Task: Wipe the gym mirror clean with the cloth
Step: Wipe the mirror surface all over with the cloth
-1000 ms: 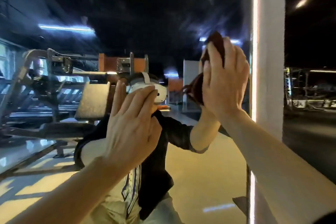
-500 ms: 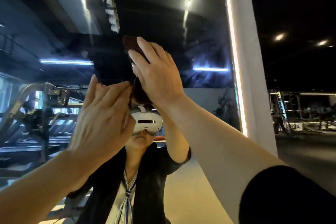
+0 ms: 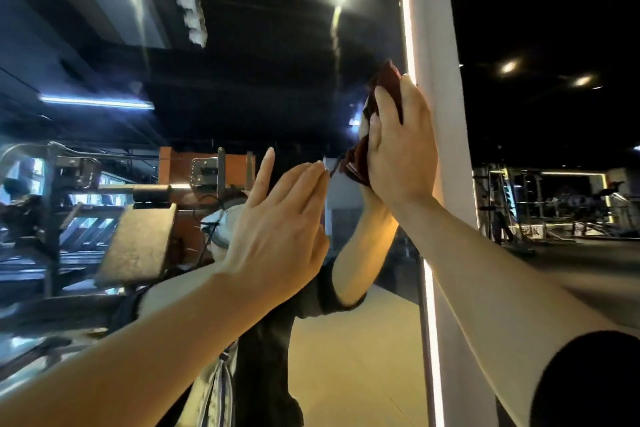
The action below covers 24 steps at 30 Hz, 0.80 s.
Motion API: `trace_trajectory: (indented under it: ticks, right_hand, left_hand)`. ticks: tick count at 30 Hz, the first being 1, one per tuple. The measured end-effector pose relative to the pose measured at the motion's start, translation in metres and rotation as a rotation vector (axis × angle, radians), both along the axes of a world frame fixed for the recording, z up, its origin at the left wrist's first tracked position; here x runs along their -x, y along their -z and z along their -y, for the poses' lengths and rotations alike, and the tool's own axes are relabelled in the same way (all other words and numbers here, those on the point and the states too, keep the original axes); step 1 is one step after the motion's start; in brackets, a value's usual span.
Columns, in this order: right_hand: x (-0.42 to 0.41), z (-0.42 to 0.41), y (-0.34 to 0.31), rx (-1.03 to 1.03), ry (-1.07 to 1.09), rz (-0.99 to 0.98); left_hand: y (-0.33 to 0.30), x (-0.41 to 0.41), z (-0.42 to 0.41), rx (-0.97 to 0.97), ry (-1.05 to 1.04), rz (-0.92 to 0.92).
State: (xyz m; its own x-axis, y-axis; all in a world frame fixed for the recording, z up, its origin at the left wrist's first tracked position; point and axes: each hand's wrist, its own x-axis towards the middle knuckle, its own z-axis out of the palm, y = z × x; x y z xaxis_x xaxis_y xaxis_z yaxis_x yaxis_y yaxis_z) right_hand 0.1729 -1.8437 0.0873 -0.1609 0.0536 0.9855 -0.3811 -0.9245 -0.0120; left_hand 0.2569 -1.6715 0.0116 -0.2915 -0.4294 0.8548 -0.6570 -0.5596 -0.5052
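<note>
Flat right hand presses a dark red cloth to the mirror's right edge while the left hand hovers open.

The right hand lies with straight fingers spread over the dark red cloth, pressing it flat against the gym mirror just beside the lit strip at the glass's right edge; cloth bunches out above the fingertips and below the palm. The left hand is raised lower and to the left, fingers straight and together with the forefinger lifted apart, holding nothing; whether it touches the glass cannot be told. The mirror reflects the person's raised arm, a padded bench and ceiling lights. A white pillar stands right of the strip.
</note>
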Motion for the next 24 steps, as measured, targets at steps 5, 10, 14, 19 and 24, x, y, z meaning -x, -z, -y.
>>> trace_trajectory:
  ticks: [5, 10, 14, 19, 24]
  right_hand:
    - [0.003, 0.001, 0.085, -0.035, 0.000, -0.071]
    - [0.002, 0.004, 0.182, -0.052, 0.032, -0.131]
    - [0.003, 0.005, 0.250, -0.045, 0.068, -0.154]
    - [0.004, 0.005, 0.322, -0.045, 0.072, -0.176]
    - [0.009, 0.003, 0.389, -0.046, 0.068, -0.221]
  left_hand:
    - [0.056, 0.007, 0.012, -0.084, 0.018, -0.072]
    - [0.139, 0.014, 0.020, -0.151, 0.089, -0.144]
    - [0.211, -0.006, 0.024, -0.214, 0.143, -0.131]
    - [0.283, -0.013, 0.020, -0.192, 0.164, -0.214]
    - [0.328, 0.005, -0.007, -0.236, 0.136, -0.335]
